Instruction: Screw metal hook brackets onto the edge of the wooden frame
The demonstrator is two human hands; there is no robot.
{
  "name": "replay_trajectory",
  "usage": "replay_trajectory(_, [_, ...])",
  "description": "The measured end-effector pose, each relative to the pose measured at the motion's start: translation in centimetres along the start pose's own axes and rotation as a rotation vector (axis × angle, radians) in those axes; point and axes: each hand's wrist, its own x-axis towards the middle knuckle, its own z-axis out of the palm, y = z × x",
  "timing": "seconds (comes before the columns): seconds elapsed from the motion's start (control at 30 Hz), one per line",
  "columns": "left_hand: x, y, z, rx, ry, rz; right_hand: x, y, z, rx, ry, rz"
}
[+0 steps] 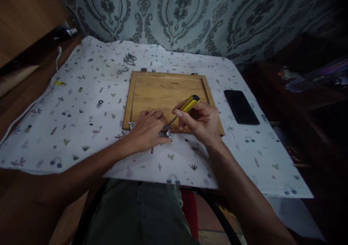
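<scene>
My right hand [202, 119] grips a screwdriver [189, 103] with a yellow and black handle, tilted so that its shaft runs down to the left. The shaft's tip meets a metal hinge [166, 133] at the near edge of a framed wooden panel [168, 85]. My left hand [148, 130] is closed on that hinge, its fingers over the panel edge and its thumb along the near side. Much of the hinge is hidden under the fingers. A small metal plate [132, 125] shows at the panel's near left corner, left of my hand.
Loose metal hinges [129, 58] lie behind the panel to the left. A dark phone [241, 107] lies to its right. The table bears a white patterned cloth [89, 143]. A white cable [35, 101] runs along the left edge, and a patterned wall [182, 16] stands behind.
</scene>
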Motion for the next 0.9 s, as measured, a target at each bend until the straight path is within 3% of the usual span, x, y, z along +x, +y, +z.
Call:
replay_trajectory(0.3, [0.0, -0.1, 0.1, 0.005, 0.011, 0.018, 0.3, -1.0, -1.1, 0.071, -0.16, 0.063])
replay_trajectory(0.63, [0.0, 0.0, 0.0, -0.016, 0.0, 0.0, 0.3, -0.4, -1.1, -0.081, -0.052, -0.083])
replay_trajectory(0.9, [0.1, 0.1, -0.2, -0.014, -0.019, -0.01, 0.3, -0.6, -0.9, 0.062, -0.103, 0.031])
